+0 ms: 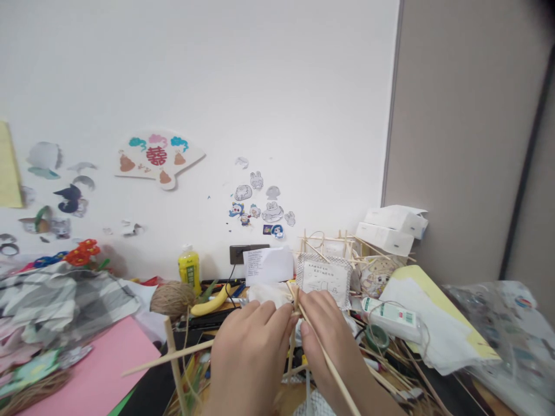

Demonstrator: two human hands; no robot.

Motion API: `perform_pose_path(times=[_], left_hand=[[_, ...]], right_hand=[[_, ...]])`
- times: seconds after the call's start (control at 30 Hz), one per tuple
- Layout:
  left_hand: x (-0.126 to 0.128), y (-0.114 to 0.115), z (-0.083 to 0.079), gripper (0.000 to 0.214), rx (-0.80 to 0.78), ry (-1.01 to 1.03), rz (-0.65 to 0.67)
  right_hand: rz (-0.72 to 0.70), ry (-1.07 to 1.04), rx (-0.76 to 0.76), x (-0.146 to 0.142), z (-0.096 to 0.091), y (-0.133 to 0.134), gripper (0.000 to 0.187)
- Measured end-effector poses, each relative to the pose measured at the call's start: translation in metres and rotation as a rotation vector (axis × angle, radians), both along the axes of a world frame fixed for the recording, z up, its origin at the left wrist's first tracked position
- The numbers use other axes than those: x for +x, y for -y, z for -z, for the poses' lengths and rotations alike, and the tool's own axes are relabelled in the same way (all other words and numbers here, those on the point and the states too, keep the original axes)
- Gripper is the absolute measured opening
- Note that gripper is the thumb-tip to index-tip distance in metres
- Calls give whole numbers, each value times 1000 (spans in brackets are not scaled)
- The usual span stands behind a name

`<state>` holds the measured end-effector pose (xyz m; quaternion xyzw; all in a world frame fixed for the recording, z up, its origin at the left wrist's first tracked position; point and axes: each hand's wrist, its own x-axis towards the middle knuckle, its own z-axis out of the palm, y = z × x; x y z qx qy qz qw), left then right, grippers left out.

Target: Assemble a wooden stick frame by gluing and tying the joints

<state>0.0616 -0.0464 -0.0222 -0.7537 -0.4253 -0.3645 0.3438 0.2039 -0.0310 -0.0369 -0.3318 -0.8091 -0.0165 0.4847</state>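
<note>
Both hands meet at a joint of thin wooden sticks in front of me. My left hand (pixel 250 352) is closed around the sticks, its fingertips pinching near the crossing. One wooden stick (pixel 160 361) runs out to the left from under that hand and crosses a more upright stick (pixel 174 370). My right hand (pixel 332 341) is closed at the same joint, with its thumb against a long wooden stick (pixel 332 367) that slants down toward me. The grip points are partly hidden by the fingers. A thin string (pixel 187 329) hangs by the sticks on the left.
Twine ball (pixel 172 299), toy banana (pixel 212 303) and yellow bottle (pixel 189 268) stand at the back left. Pink paper (pixel 104 370) lies left. A white glue bottle (pixel 392 318), green tape roll (pixel 376 338) and another stick frame (pixel 321 240) are right. The wall (pixel 277 75) rises behind.
</note>
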Motion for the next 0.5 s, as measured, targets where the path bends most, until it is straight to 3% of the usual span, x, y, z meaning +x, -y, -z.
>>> perform_pose_path(times=[0.5], left_hand=[[2,1,-3,24,14,28,16]], right_hand=[[100,24,108,0,6,-2,38]])
